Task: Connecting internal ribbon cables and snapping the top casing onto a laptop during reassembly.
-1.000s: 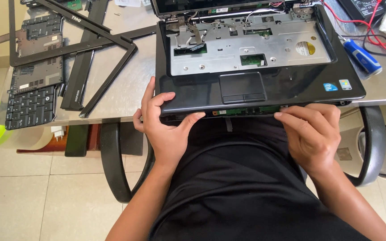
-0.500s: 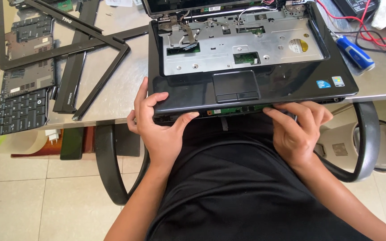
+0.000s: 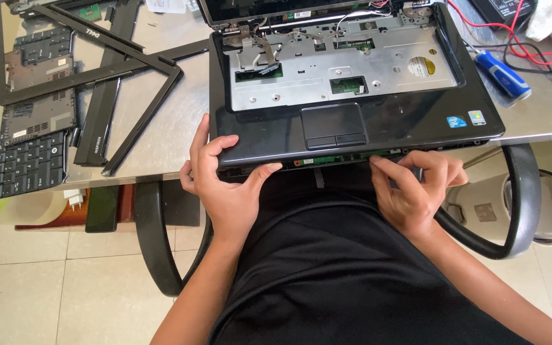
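Your right hand (image 3: 416,191) has drawn its fingers (image 3: 388,167) together since a second ago, from lying flat on the front edge to pinching at the seam of the black laptop (image 3: 352,121), while your left hand (image 3: 225,179) still grips the front-left corner. That suggests the palm rest (image 3: 269,137) is being pried loose. The laptop lies at the counter (image 3: 180,121) edge, overhanging your lap; farther off lie the loose keyboard (image 3: 30,163) and blue-handled screwdriver (image 3: 503,73).

**Lighting and picture quality, head view**

Illumination: bright, even daylight; source side cannot be told. Glare: soft sheen on the glossy black laptop palm rest (image 3: 391,124) and on the grey table (image 3: 174,128), washed pale at upper right. Shadows: faint, soft-edged, beneath the left hand (image 3: 225,185) and right hand (image 3: 416,188). Focus: sharp throughout, no motion blur. Distortion: wide-angle bowing, table edge and chair armrests (image 3: 519,204) curving toward the frame edges.
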